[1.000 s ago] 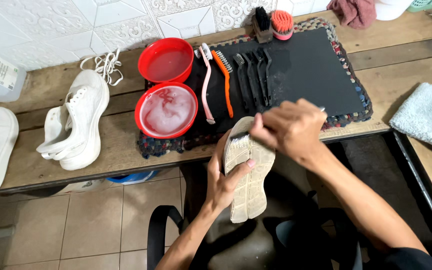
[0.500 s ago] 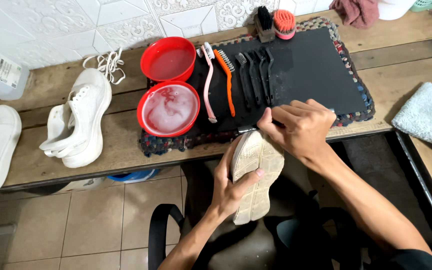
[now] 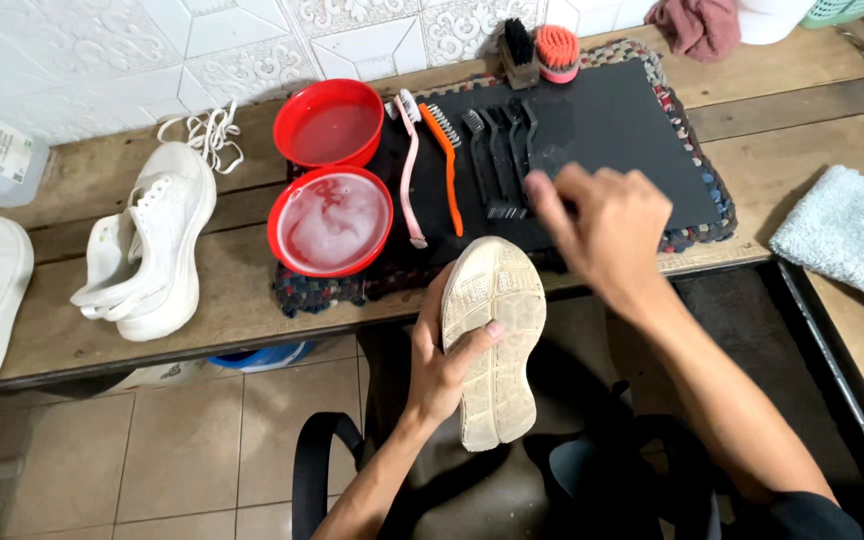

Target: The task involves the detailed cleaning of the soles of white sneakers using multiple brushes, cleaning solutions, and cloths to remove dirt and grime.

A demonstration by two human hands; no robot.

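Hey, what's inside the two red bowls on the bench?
The nearer red bowl holds white, foamy liquid that hides its bottom. The farther red bowl holds clear-looking water, its red base showing through. Nothing else is visible inside either.

Left hand [image 3: 442, 365] near centre, forearm rising from bottom edge, fingers curled in firm grip, thumb across front. Right hand [image 3: 602, 225] farther right, arm extended, fingers bent downward, knuckles up.
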